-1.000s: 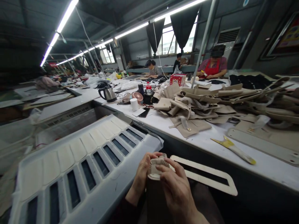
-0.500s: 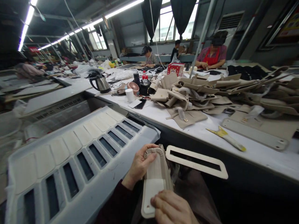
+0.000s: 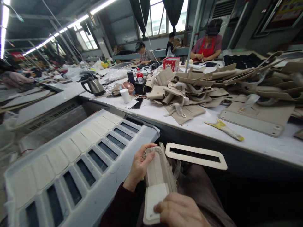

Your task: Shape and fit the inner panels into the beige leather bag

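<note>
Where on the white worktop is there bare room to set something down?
The white worktop has one patch between the black slab and the clasped beige piece, another between the grey panel and the front edge. It is crowded under the beige heap and around the fan and white cylinder.

Grey back wall (image 3: 121,30) with a bright window (image 3: 155,19) between dark curtains (image 3: 140,15); a second window (image 3: 87,38) lies farther left. Strip lights (image 3: 103,6) run beneath the ceiling (image 3: 59,14). A bench (image 3: 126,57) follows the wall; a slanting pole (image 3: 193,36) rises beyond the near edge of the white worktable (image 3: 149,109).
</note>
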A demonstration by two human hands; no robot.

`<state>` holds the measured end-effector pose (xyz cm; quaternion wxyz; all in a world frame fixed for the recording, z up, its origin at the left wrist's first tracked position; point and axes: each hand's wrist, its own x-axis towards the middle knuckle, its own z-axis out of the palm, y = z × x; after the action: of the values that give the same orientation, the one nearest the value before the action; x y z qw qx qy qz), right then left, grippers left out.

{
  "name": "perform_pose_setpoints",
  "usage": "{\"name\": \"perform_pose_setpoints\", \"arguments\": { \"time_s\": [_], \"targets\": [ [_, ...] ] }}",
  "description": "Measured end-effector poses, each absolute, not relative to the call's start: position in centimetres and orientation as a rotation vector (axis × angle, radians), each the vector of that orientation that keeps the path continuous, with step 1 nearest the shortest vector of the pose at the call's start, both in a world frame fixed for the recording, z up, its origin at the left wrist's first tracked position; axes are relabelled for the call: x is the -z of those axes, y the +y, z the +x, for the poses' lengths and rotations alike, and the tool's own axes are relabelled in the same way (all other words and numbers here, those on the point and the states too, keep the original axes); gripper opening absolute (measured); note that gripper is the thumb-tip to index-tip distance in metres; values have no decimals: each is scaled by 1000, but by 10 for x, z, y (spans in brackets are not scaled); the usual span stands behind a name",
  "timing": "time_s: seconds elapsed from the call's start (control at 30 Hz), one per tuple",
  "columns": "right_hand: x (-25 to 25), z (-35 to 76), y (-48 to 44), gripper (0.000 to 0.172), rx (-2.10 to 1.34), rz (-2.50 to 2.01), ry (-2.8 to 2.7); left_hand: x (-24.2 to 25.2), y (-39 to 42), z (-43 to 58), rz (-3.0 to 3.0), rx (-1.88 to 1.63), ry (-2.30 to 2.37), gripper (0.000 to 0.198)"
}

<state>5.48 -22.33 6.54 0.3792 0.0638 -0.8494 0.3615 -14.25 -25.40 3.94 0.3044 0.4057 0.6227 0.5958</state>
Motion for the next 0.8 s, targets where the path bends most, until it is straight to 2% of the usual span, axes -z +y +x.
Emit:
{"name": "perform_pose_setpoints", "arguments": {
  "time_s": [0.1, 0.2, 0.27, 0.33, 0.43, 0.53, 0.67, 0.8],
  "targets": [
    [-69, 48, -208, 7, -1156, -281, -2020, -32, -256, -143, 933, -1649, 1433, 54],
    [-63, 40, -197, 26, -1298, -662, -1937, -25, -259, -139, 751, -1748, 1176, 85],
    [-54, 37, -197, 36, -1376, -765, -1920, -22, -263, -135, 679, -1795, 1077, 96],
    [-44, 36, -202, 40, -1476, -837, -1884, -21, -268, -133, 643, -1806, 1018, 104],
    [-31, 35, -211, 34, -1502, -880, -1872, -21, -273, -132, 654, -1784, 1024, 115],
    [-21, 34, -219, 34, -1401, -888, -1963, -19, -273, -132, 715, -1806, 1196, 111],
    [-10, 31, -225, 37, -1298, -848, -2063, -15, -268, -125, 755, -1875, 1402, 79],
    [-5, 27, -226, 27, -1274, -848, -2049, -14, -265, -118, 723, -1899, 1443, 56]
  ]
}}
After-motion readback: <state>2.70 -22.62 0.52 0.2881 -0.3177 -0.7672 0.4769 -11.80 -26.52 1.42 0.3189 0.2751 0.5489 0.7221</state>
